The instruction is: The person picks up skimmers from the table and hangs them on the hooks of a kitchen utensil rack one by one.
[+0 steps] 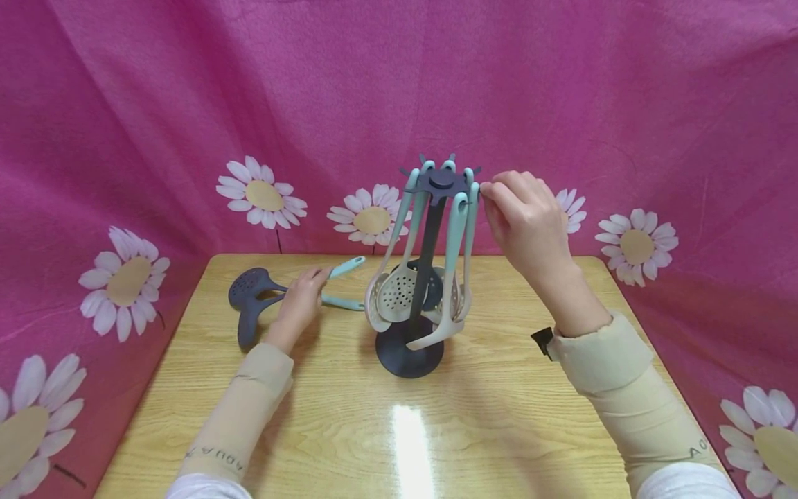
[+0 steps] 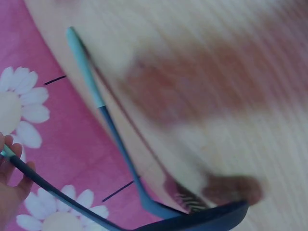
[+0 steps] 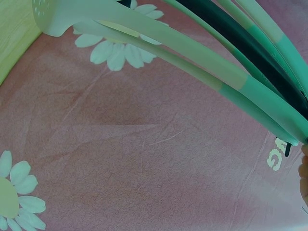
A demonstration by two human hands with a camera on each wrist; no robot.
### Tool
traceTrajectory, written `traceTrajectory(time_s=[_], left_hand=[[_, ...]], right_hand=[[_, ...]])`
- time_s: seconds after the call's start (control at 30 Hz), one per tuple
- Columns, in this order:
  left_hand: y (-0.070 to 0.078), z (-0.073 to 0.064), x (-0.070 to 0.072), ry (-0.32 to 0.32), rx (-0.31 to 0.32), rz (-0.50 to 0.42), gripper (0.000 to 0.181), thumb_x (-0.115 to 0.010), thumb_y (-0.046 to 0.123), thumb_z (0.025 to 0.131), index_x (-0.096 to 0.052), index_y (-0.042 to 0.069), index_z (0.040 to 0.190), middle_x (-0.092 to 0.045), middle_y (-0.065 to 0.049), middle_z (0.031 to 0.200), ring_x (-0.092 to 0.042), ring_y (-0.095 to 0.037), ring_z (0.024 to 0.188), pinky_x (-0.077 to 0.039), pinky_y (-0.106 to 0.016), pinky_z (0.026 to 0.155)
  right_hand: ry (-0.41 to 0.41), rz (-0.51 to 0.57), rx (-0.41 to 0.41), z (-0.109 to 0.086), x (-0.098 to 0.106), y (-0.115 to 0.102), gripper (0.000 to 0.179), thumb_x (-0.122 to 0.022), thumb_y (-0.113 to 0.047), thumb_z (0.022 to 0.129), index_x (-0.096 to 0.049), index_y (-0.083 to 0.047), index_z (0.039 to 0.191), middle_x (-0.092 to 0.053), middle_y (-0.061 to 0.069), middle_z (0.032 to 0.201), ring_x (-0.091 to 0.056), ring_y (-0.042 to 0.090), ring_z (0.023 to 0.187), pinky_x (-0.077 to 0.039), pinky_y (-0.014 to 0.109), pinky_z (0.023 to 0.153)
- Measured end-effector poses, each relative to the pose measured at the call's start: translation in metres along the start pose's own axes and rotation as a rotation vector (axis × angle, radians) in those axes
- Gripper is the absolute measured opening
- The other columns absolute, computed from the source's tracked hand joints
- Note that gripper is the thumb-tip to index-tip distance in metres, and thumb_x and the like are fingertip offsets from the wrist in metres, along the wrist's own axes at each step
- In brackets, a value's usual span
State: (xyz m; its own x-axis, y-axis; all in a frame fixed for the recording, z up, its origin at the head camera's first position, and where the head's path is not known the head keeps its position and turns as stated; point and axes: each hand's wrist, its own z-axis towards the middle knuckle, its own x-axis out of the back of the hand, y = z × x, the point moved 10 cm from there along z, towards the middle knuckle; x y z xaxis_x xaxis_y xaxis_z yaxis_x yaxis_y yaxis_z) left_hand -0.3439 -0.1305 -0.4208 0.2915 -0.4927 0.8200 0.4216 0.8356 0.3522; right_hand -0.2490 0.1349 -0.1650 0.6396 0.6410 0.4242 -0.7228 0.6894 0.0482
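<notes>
In the head view a dark utensil stand (image 1: 442,181) carries several pale utensils with mint handles, among them a skimmer (image 1: 397,294) and a utensil (image 1: 436,336) at the front. My right hand (image 1: 526,218) has its fingertips together at a hook on the stand's right side, against a mint handle end; the exact contact is mostly hidden. On the left, my left hand (image 1: 303,298) grips the mint handle of a dark utensil, seen better in the left wrist view. Two dark heads, a perforated one (image 1: 251,283) and a longer one (image 1: 248,326), lie beyond it.
A wooden table (image 1: 337,416) holds everything. Pink cloth (image 1: 374,83) with daisies rises at the back and both sides. The stand's round base (image 1: 408,360) sits mid-table. The second mint handle (image 1: 343,303) points toward the stand.
</notes>
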Motion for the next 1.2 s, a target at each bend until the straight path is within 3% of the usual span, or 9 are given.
traceTrajectory(time_s=[0.33,0.63,0.87,1.2], left_hand=[[0.026,0.012,0.046,0.182,-0.020,-0.163,0.031,-0.054,-0.004,0.088,-0.056,-0.001,0.119,-0.057,-0.019,0.097,-0.057,-0.034,0.090,-0.049,-0.044,0.077],[0.062,0.018,0.088,0.336,-0.138,-0.259,0.034,-0.057,-0.006,0.085,-0.057,-0.002,0.119,-0.058,-0.021,0.097,-0.058,-0.032,0.087,-0.050,-0.042,0.077],[0.094,0.019,0.120,0.406,-0.197,-0.307,0.034,-0.057,-0.004,0.086,-0.056,-0.005,0.119,-0.059,-0.021,0.097,-0.058,-0.030,0.084,-0.051,-0.039,0.073],[0.132,0.014,0.155,0.483,-0.293,-0.382,0.039,-0.062,-0.007,0.081,-0.056,-0.006,0.119,-0.060,-0.020,0.096,-0.058,-0.024,0.079,-0.053,-0.035,0.067]], right_hand=[[-0.005,-0.002,-0.002,-0.001,-0.001,0.001,0.006,-0.058,0.007,0.081,-0.062,0.003,0.083,-0.060,0.014,0.078,-0.051,0.031,0.066,-0.039,0.040,0.056],[0.002,0.007,-0.003,-0.001,0.000,0.000,0.007,-0.058,0.008,0.080,-0.062,0.003,0.083,-0.059,0.013,0.078,-0.051,0.031,0.067,-0.039,0.040,0.057],[-0.019,-0.006,-0.006,0.000,-0.001,0.000,0.006,-0.057,0.006,0.081,-0.062,0.003,0.083,-0.059,0.013,0.079,-0.051,0.030,0.067,-0.040,0.040,0.057],[-0.023,-0.007,-0.005,0.000,-0.001,0.001,0.006,-0.056,0.005,0.082,-0.062,0.003,0.083,-0.059,0.013,0.079,-0.051,0.030,0.067,-0.040,0.040,0.058]])
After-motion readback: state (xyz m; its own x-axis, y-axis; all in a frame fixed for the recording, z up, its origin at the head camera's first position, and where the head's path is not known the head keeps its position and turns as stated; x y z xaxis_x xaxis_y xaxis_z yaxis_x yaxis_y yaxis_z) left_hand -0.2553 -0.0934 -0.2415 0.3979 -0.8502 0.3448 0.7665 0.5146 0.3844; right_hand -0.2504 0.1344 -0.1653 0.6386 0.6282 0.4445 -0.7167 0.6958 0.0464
